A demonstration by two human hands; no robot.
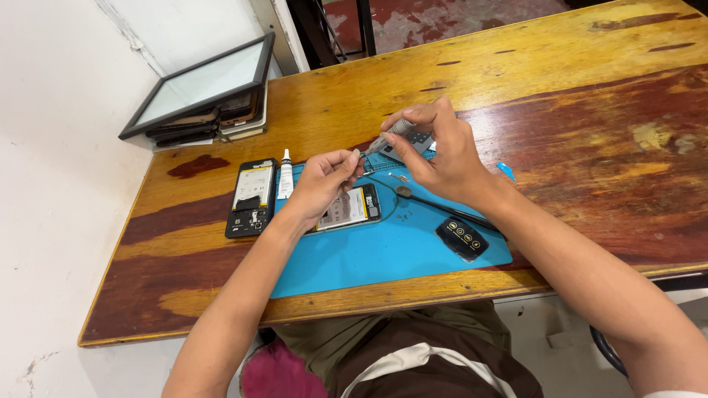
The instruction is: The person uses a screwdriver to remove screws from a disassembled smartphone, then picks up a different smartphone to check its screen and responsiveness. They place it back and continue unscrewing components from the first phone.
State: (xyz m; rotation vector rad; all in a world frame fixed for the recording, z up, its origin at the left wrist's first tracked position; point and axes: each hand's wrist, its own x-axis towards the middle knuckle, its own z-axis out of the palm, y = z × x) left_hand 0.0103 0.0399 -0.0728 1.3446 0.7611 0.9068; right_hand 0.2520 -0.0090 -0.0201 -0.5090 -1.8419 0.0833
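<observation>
Fingers of my right hand (435, 151) clamp a screwdriver (389, 135) at frame centre; left hand (322, 183) fingers pinch its tip above the phone (352, 207).

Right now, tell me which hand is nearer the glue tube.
Left. The left hand sits just to the right of the glue tube, over the mat. The right hand is farther right, holding a screwdriver.

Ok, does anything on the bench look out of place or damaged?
Nothing spilled. Two opened phones lie with backs off, small screws loose on the blue mat. The stack of screens overhangs the table corner.
</observation>
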